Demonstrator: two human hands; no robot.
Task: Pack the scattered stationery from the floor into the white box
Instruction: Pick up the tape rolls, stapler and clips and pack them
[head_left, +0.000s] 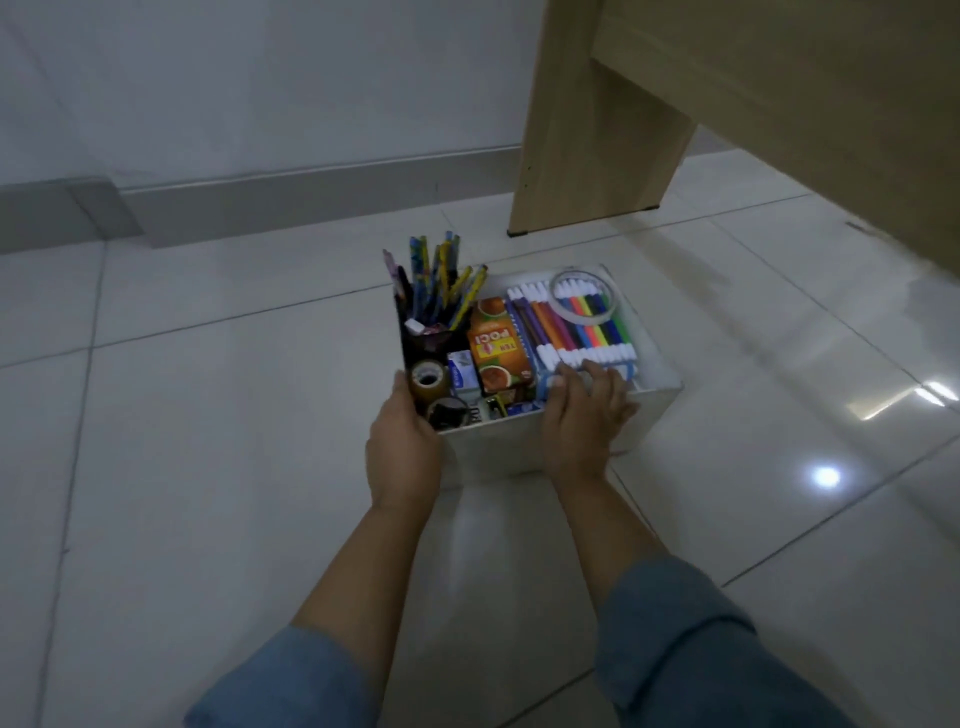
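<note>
The white box (657, 410) stands on the tiled floor, filled with stationery. Inside are a row of coloured markers (582, 327) with a clear tape ring (584, 296) lying on them, an orange carton (498, 345), a black holder of pencils (441, 291), a brown tape roll (428, 382) and a small blue-white box (464, 374). My left hand (402, 447) grips the box's near left corner. My right hand (584, 410) rests over the near rim, its fingers on the marker pack.
A wooden furniture leg (587, 156) stands just behind the box, with a wooden panel overhanging at the upper right. A grey skirting board (260, 197) runs along the wall. Glossy white tiles (208, 441) surround the box.
</note>
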